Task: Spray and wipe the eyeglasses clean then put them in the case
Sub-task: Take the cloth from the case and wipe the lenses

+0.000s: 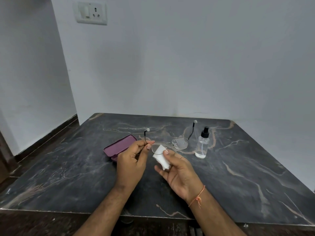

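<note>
Thin-framed eyeglasses (179, 143) with their temples unfolded are held above the dark marble table (238, 176). My left hand (132, 161) pinches the frame at its left hinge. My right hand (179, 174) holds a folded white cloth (161, 156) and presses it against the left lens, thumb on top. The right lens shows droplets or smears. A purple glasses case (119, 146) lies shut on the table behind my left hand, partly hidden by it. A clear spray bottle (202, 145) with a black nozzle stands upright right of the glasses.
The table stands against a pale wall, with a corner and dark floor skirting to the left. A switch and socket plate (92, 12) is high on the wall. An orange thread circles my right wrist.
</note>
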A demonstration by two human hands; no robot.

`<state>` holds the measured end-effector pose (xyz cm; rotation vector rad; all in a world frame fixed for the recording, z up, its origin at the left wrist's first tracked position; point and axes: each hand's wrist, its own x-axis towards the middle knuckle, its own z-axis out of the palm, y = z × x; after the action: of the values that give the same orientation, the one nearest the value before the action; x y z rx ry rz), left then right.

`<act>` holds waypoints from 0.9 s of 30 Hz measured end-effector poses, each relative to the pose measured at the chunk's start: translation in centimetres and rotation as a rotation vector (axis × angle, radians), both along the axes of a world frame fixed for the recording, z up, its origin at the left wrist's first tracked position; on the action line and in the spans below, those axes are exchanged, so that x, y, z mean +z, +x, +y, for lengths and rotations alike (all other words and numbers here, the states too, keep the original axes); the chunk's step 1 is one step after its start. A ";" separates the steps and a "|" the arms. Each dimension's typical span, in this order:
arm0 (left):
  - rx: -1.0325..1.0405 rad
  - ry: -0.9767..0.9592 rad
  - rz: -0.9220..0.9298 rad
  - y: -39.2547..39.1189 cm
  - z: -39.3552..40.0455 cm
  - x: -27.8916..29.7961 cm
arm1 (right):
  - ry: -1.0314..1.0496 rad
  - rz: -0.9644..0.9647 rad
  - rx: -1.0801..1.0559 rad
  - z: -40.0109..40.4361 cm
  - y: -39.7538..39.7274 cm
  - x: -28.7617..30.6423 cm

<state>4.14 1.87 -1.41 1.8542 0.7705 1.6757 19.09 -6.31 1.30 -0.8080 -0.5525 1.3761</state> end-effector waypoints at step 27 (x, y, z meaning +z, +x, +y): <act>-0.092 0.002 0.003 -0.1 -0.9 0.6 | 0.181 -0.085 0.194 -0.2 0.0 0.0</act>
<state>4.01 0.96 -0.79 1.8652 0.6738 1.6173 19.06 -6.54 1.29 -0.6819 -0.8272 1.4488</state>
